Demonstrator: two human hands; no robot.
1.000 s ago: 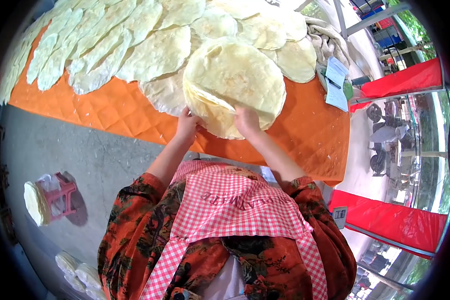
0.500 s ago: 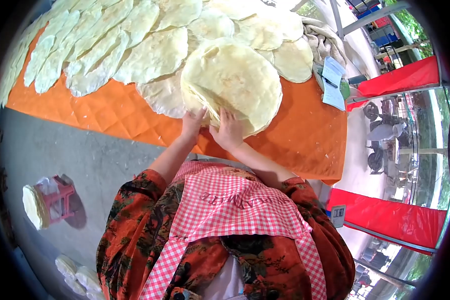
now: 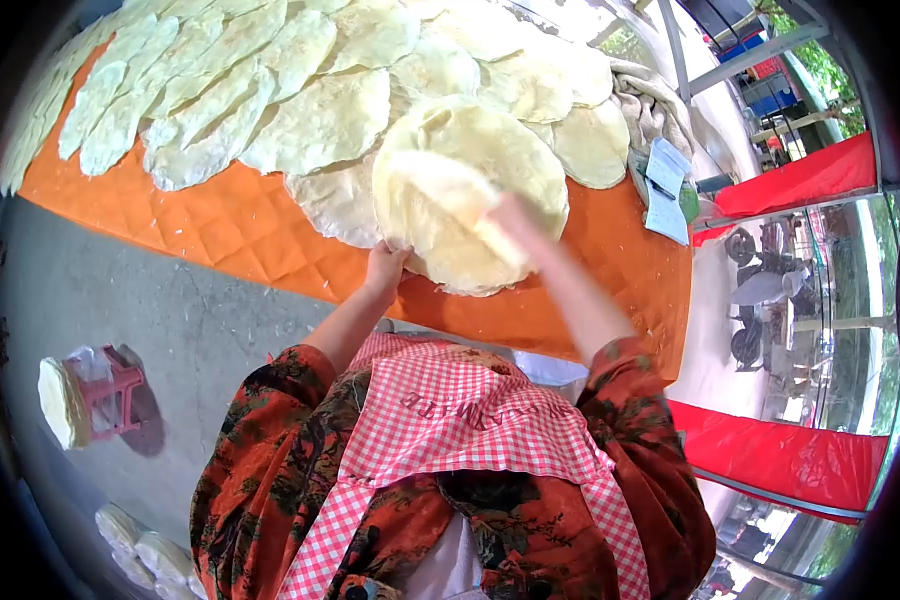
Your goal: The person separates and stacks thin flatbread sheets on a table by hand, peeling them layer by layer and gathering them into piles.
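Note:
A stack of thin round flatbreads [image 3: 480, 130] lies near the front edge of the orange-covered table. At the near left rim of this stack, my left hand [image 3: 387, 266] is closed, its fingers pinching the edge. My right hand [image 3: 513, 217] is over the right part of the stack and smeared by motion. A pale, blurred flap of flatbread [image 3: 440, 180] is raised and folded across the top, with my right hand at its edge. The right fingers are too blurred to make out singly, but the flap appears held in them.
Overlapping flatbreads [image 3: 320, 120] cover the back and left of the orange tablecloth [image 3: 610, 285]. To the right are a notebook [image 3: 667, 170] with a pen and a crumpled cloth [image 3: 660, 105]. On the floor at left, a pink stool [image 3: 115, 398] stands beside more stacked rounds [image 3: 62, 403].
My right hand has moved up and right from the near rim, and a flatbread flap is now raised and folded over the stack. My left hand stays at the near left edge.

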